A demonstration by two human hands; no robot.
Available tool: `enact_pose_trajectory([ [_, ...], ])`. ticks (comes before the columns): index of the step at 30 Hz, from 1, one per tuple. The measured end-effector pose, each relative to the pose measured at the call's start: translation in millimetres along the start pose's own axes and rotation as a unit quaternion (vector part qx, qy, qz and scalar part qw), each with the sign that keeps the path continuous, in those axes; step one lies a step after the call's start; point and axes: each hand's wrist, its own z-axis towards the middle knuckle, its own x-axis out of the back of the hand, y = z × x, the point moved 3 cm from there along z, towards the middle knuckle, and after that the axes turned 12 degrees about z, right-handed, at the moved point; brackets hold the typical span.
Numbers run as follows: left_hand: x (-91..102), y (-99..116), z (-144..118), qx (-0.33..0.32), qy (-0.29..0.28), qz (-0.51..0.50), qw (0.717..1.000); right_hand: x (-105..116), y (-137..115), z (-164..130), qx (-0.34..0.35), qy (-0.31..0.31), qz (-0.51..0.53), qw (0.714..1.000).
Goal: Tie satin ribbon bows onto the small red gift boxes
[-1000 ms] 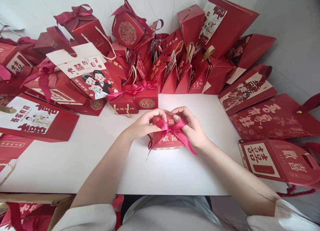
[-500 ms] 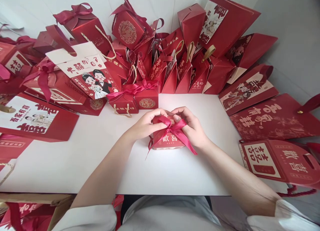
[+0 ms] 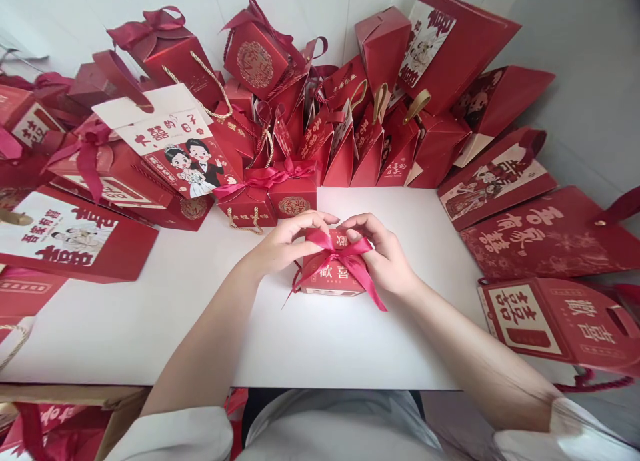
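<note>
A small red box (image 3: 333, 274) sits near the middle of the white worktop (image 3: 150, 314). A red ribbon (image 3: 345, 258) is tied in a bow on top of the box, and its two tails hang down the front. The left hand (image 3: 283, 244) is on the left side of the box, and its fingers (image 3: 313, 220) pinch the left loop of the bow. The right hand (image 3: 383, 251) is on the right side, and its fingers (image 3: 357, 224) pinch the right loop.

There is bare white room on the worktop in front of the box and to both sides. Behind the box, a pile of red gift bags (image 3: 350, 134) fills the back edge. More red bags (image 3: 545, 234) crowd the right edge, and others (image 3: 65, 238) crowd the left edge.
</note>
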Motion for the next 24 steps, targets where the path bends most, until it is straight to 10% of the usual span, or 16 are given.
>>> enact_pose_trajectory([
  [24, -5.9, 11, -1, 0.025, 0.019, 0.083, 0.996, 0, -1, 1, 0.007, -0.046, -0.041, 0.998],
])
